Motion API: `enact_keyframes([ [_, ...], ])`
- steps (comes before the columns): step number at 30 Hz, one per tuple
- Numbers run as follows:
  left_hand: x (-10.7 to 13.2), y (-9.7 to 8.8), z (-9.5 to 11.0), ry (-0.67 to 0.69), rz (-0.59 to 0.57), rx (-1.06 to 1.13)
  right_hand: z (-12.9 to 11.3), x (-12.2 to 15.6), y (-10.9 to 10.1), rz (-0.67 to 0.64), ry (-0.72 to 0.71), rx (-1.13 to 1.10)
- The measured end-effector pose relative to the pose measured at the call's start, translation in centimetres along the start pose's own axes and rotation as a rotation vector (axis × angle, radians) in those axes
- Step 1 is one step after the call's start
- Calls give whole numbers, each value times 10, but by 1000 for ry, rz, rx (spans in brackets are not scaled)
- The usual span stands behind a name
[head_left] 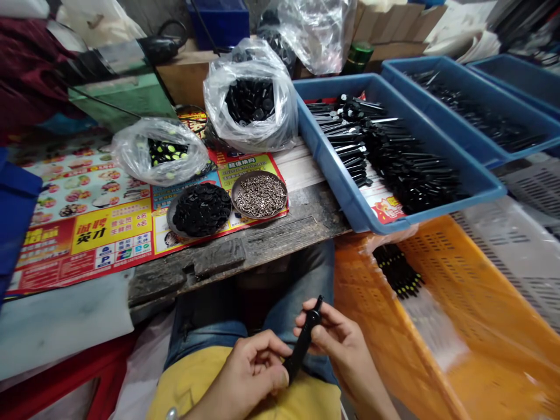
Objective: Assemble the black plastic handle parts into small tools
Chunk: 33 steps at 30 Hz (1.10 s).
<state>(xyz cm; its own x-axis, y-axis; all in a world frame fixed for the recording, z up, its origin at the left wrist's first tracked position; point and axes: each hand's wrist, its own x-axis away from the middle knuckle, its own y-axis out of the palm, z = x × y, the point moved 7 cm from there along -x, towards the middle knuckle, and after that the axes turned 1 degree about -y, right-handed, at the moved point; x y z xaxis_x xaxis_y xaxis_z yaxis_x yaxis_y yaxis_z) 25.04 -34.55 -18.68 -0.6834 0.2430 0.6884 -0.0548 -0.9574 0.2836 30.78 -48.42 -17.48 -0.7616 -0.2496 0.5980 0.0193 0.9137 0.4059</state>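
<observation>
A long black part (303, 343), thicker along its body and narrowing to a thin tip, is held at a slant above my lap. Its lower end is pinched between the thumb and fingers of my left hand (250, 368). Near the narrow tip, my right hand (340, 337) grips it with thumb and fingertips. What exactly the part is, I cannot tell. Closest on the bench are a dish of small metal screws (259, 195) and a dish heaped with flat black pieces (202, 210).
Plastic bags of black caps (249, 100) and of black pieces with yellow-green spots (168, 153) stand on the bench. A blue tray (455, 216) holds many black parts. At the right, an orange crate (394, 326) contains yellow-tipped black parts (399, 271).
</observation>
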Motion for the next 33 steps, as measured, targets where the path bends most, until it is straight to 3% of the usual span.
enact_keyframes([
  [17,0,5,6,-25,29,51,-4,1,0,38,-65,-37],
  [33,1,2,10,72,61,104,-3,0,-4,52,-82,-36],
])
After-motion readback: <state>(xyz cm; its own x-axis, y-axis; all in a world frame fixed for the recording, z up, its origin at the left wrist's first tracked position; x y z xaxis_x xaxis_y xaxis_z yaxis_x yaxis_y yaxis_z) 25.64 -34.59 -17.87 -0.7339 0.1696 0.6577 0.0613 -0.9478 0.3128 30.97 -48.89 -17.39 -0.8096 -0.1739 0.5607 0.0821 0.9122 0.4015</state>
